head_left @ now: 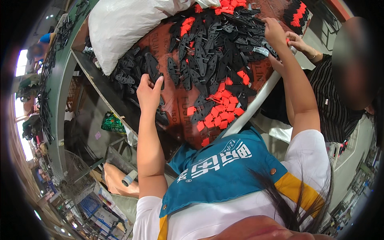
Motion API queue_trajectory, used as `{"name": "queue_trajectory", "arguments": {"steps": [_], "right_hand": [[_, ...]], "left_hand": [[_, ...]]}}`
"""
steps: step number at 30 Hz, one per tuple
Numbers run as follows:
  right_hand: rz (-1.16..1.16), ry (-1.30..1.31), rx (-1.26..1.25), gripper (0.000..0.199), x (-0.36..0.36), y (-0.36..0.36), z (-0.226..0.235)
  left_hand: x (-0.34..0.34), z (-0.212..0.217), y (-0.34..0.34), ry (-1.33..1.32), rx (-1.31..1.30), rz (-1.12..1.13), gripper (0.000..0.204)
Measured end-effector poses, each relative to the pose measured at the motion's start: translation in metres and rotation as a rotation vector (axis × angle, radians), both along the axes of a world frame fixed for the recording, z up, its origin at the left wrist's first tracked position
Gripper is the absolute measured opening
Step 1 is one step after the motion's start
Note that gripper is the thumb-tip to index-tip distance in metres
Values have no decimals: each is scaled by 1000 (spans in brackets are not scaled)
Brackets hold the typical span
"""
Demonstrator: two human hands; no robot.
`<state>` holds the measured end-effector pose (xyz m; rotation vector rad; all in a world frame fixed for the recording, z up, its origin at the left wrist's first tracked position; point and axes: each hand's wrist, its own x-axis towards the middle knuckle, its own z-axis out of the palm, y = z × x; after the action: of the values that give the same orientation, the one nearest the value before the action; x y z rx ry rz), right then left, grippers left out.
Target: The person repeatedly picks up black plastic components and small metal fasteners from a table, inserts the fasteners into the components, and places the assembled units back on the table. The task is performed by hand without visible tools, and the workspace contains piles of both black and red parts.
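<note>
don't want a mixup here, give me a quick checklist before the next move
1. Left hand on the flat, elongated black plastic piece: ok, finger and thumb grip its near end.
2. Right hand holding a part: cannot tell, its fingertips are unclear.
3. Right hand well away from the co-worker's hand: not ok, they are close together.
4. Small red plastic tabs kept apart from the black pile: not ok, some lie among it.
5. Bulging white sack apart from left hand: ok.
</note>
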<state>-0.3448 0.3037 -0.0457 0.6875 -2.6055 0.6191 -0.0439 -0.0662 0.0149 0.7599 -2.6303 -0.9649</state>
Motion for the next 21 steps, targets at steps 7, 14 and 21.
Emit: {"name": "queue_trajectory", "arguments": {"steps": [7, 14, 21], "right_hand": [[13, -145, -246, 40, 34, -53, -46], [-574, -193, -182, 52, -7, -27, -87], [-742, -109, -78, 67, -26, 23, -123]], "left_hand": [[0, 2, 4, -35, 0, -19, 33], [-1, 0, 5, 1, 16, -28, 34], [-5, -4, 7, -40, 3, -22, 30]]}}
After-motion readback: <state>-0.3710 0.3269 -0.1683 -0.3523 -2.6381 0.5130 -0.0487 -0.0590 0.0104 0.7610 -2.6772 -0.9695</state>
